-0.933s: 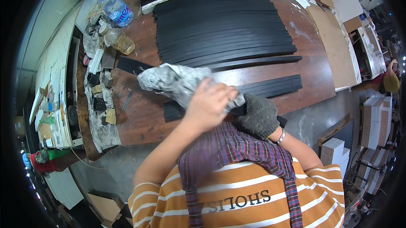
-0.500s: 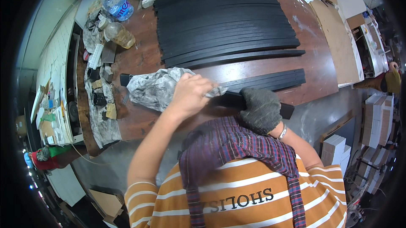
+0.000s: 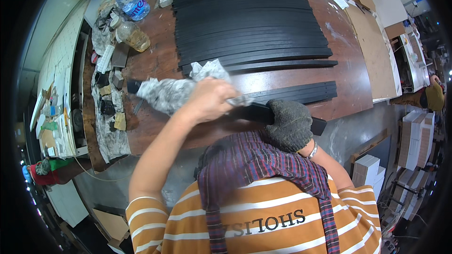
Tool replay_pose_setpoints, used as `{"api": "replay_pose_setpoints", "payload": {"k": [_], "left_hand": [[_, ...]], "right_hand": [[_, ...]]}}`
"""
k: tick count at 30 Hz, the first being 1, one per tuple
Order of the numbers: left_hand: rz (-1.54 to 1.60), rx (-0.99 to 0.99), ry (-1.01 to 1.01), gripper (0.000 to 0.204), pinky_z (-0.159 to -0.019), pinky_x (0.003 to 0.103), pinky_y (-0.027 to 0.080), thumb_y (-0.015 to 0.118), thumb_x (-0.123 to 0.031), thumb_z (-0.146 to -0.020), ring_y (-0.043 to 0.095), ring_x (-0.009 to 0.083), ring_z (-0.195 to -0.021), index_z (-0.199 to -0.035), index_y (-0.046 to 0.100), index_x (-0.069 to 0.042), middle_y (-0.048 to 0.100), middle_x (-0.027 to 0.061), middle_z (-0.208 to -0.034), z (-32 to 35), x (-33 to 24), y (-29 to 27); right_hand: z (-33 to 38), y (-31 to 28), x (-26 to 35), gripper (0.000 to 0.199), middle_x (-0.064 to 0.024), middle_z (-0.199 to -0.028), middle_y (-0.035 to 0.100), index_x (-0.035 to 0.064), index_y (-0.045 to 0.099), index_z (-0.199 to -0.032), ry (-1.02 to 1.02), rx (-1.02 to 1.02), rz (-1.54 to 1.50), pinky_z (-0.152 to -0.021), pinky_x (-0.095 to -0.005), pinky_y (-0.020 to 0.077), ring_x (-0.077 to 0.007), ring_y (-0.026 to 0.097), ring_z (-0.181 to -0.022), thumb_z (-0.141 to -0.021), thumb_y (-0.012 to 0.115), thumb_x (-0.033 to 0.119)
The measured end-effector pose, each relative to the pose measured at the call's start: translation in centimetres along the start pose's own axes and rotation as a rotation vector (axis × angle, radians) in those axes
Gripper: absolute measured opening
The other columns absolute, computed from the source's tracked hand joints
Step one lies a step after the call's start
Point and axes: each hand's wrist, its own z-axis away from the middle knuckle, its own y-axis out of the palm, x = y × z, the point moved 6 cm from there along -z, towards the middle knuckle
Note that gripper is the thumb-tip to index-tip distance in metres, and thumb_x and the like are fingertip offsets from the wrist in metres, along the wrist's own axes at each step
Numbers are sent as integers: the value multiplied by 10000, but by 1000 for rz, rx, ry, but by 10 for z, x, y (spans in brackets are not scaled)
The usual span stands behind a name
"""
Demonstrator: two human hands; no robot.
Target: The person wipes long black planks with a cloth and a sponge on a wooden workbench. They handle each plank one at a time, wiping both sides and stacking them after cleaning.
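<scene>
Ideally, with my right grip (image 3: 290, 126) closed around the black bar (image 3: 256, 112) and my left grip (image 3: 213, 98) clutching the smudged rag (image 3: 165, 95), I should press evenly lengthwise.

Left hand (image 3: 210, 98) bare, clenched; right hand (image 3: 289, 126) gloved, curled.

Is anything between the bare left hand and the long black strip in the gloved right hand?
Yes: a crumpled, black-smudged white cloth, gripped in the bare left hand, covers part of the long black strip. Nothing else visibly stands between them.
</scene>
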Motion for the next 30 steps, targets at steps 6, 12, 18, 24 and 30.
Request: {"api": "replay_pose_setpoints", "payload": {"k": [6,12,18,24,30], "left_hand": [[111,118,-300,189,-739,417,451,734,-238,-833,644,310,-799,-864,758,-53,684,108,-783,57,62,-51],[-141,-108,-3,164,-736,390,435,716,-232,-834,642,264,-810,-880,765,-82,691,96,-782,5,2,-32],[-1,50,-61,172,-745,403,480,720,-256,-842,648,282,-776,-914,781,-113,684,91,-774,34,31,-46],[134,-17,-387,173,-639,327,460,769,-156,-834,595,171,-658,-957,768,-35,658,85,-729,118,120,-94],[817,-801,-678,234,-720,269,509,729,-189,-932,648,119,-797,-1040,725,19,721,27,-894,156,162,-112]], "right_hand": [[23,-13,-32,323,-164,-863,688,80,706,-939,104,96,44,-739,-466,526,-369,671,-835,-653,756,220],[1,-7,-26,372,-135,-829,686,98,716,-951,-19,-61,114,-741,-438,524,-352,671,-808,-653,816,296],[22,-8,-33,402,-132,-855,700,100,723,-979,44,0,77,-755,-431,531,-338,683,-812,-631,824,275],[66,-31,-87,428,-147,-906,705,90,709,-997,96,47,186,-742,-416,534,-349,681,-855,-600,818,209],[80,-20,-110,418,-155,-863,704,62,686,-1002,393,19,8,-715,-408,533,-346,689,-802,-669,841,261]]}}
